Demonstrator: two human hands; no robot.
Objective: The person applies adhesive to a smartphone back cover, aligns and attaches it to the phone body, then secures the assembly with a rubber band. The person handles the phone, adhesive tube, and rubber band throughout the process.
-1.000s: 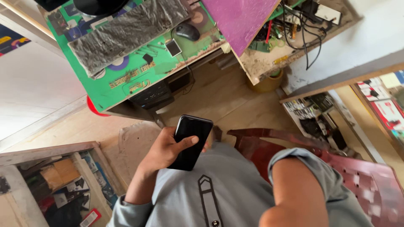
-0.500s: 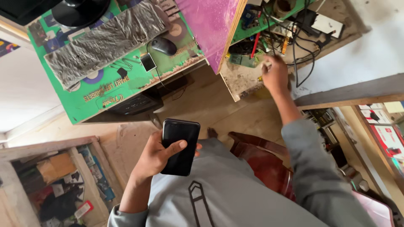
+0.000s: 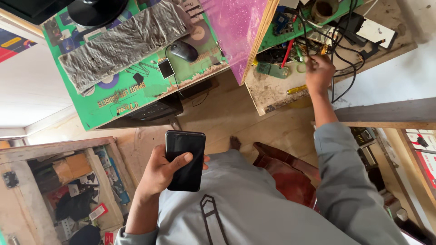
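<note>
Meanwhile, left hand [image 3: 160, 174] clasps flat glossy phone [image 3: 185, 160]; right hand [image 3: 319, 71] touches tangled cables [image 3: 338, 34].

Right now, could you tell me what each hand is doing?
Left hand: closed around a black phone.
Right hand: among the cables; grip cannot be told.

Small electronics repair workshop: worn wooden workbench [image 3: 272, 93] strewn with green circuit boards [image 3: 271, 69], tangled black cables [image 3: 338, 50], yellow-handled screwdriver [image 3: 296, 89].

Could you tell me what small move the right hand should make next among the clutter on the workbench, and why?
Probably close the fingers on one small tool: the right hand is over tangled black cables, beside a red tool, while the left hand holds a dark smartphone.
</note>
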